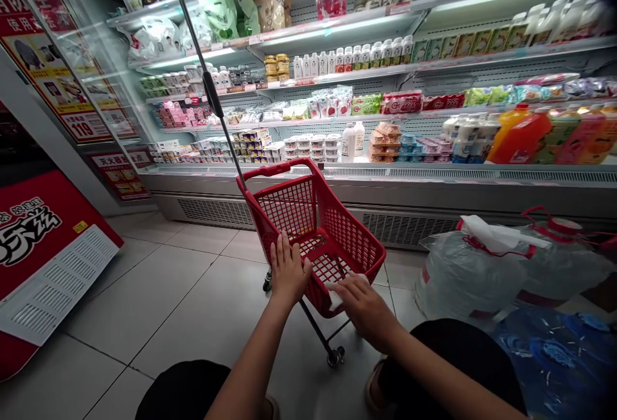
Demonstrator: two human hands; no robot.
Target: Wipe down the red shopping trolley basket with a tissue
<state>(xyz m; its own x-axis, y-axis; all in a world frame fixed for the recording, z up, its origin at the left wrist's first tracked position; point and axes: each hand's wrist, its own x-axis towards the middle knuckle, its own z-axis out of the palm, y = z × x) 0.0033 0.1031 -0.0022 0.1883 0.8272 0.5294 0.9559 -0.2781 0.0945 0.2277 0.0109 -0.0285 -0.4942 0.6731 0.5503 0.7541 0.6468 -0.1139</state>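
A red plastic shopping cart stands on the floor in front of me, its basket bare inside. My left hand lies on the near left edge of the basket, fingers stretched out and holding nothing. At the near right rim, my right hand is closed on a white cloth or tissue, pressed against the cart; which of the two materials it is I cannot tell. A thin dark pole rises from the cart's left side by the handle.
A lit refrigerated display with bottles, cartons and packs runs across the back. Large wrapped water bottles and blue-capped ones sit on my right. A red chest cabinet stands left. Tiled floor surrounds the cart.
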